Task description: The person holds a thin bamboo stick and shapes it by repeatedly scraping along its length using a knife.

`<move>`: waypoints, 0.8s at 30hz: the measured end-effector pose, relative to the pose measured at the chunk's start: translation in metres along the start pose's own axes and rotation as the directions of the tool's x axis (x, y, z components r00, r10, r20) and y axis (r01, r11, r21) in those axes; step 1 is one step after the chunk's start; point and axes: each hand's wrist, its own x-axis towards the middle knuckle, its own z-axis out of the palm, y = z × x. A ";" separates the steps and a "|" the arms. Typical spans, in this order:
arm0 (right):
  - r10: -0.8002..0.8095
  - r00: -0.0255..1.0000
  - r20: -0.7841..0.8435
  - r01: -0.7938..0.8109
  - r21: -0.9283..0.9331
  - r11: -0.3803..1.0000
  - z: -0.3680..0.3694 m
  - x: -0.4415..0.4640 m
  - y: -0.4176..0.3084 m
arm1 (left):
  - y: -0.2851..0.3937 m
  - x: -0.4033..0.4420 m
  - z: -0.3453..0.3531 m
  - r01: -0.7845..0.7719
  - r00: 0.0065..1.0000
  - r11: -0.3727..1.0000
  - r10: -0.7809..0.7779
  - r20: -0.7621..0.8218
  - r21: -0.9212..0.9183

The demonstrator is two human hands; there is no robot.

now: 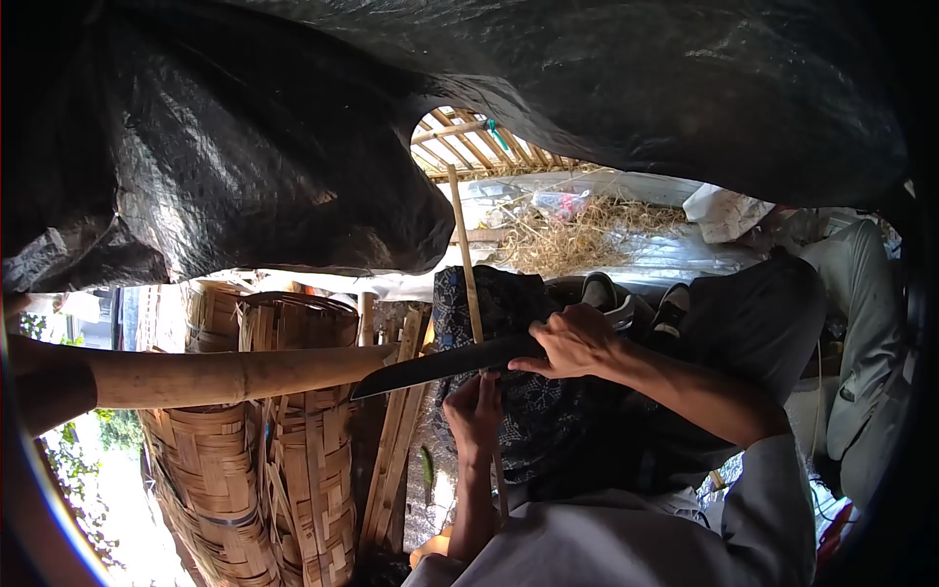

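Observation:
My right hand (572, 342) is wrapped round the handle end of a large dark-bladed knife (440, 370). Its blade points left and lies across a long thin bamboo strip (464, 245). Just below the blade, my left hand (474, 413) pinches the strip between thumb and fingers. The strip stretches from the upper middle down past my left hand. Whether the edge is cutting into it cannot be made out. A dark patterned cloth (533, 430) covers my lap behind the strip.
At left, a thick bamboo pole (215, 378) extends towards the knife tip, near tall woven bamboo baskets (205, 450). Split bamboo slats (393, 460) lean beside them. Black plastic sheeting (274, 127) hangs overhead. Dry straw (577, 230) lies beyond my shoes. Grey trouser legs (861, 323) show at right.

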 end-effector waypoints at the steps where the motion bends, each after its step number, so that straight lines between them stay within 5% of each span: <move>1: 0.000 1.000 -0.003 0.000 -0.003 1.000 0.001 0.000 -0.003 | -0.003 0.001 0.000 -0.051 0.999 0.998 0.051 0.004 0.037; 3: -0.079 0.997 -0.025 0.077 -0.050 0.996 0.002 -0.002 -0.009 | -0.022 0.005 -0.002 -0.098 0.995 0.993 0.098 0.005 0.070; 5: -0.095 0.995 0.009 0.095 -0.061 0.994 0.001 0.000 -0.006 | -0.050 0.014 -0.008 -0.530 0.830 0.750 0.554 0.062 0.396; 6: -0.061 0.998 -0.012 0.060 -0.074 0.995 0.004 0.004 0.002 | -0.048 0.014 -0.008 -0.530 0.831 0.750 0.553 0.063 0.397; 7: -0.028 0.999 -0.029 0.025 -0.084 0.996 0.006 0.007 0.010 | -0.045 0.011 -0.009 -0.416 0.906 0.869 0.420 0.047 0.267; 8: 0.169 0.986 0.001 -0.169 -0.033 0.985 0.002 0.015 0.017 | -0.039 0.008 -0.008 -0.281 0.960 0.951 0.276 0.050 0.131; 9: 0.238 0.965 -0.114 -0.239 0.005 0.971 0.008 0.023 0.025 | -0.030 0.006 -0.006 -0.277 0.961 0.952 0.273 0.048 0.133; 11: 0.303 0.941 -0.152 -0.299 0.049 0.953 0.003 0.028 0.028 | -0.003 -0.003 0.000 0.002 1.000 1.000 -0.002 0.028 0.023; 12: 0.287 0.957 -0.041 -0.285 0.046 0.957 -0.001 0.023 0.023 | 0.009 -0.006 0.005 0.060 0.998 0.998 -0.059 0.025 -0.022; 15: -0.063 0.995 0.076 0.068 -0.074 0.995 -0.002 0.006 -0.004 | -0.003 0.002 0.001 0.050 0.996 0.998 -0.048 0.078 -0.030; 17: -0.173 0.982 -0.080 0.170 -0.053 0.984 0.013 0.006 0.000 | -0.007 0.000 -0.001 0.046 0.996 0.997 -0.041 0.080 -0.060; 19: 0.092 0.995 -0.036 -0.096 -0.127 0.987 -0.003 0.020 0.008 | -0.006 -0.006 -0.005 0.051 0.996 0.996 -0.046 0.075 -0.073; 21: 0.357 0.934 0.012 -0.357 0.093 0.930 -0.003 0.039 0.037 | 0.000 -0.012 -0.003 0.093 0.993 0.988 -0.083 0.090 -0.124; 23: 0.326 0.941 -0.093 -0.315 0.119 0.942 0.001 0.034 0.046 | -0.003 -0.007 0.001 0.102 0.991 0.981 -0.086 0.099 -0.168; 24: 0.302 0.952 0.055 -0.306 0.126 0.944 -0.006 0.028 0.035 | -0.004 -0.004 0.004 0.118 0.990 0.969 -0.097 0.103 -0.218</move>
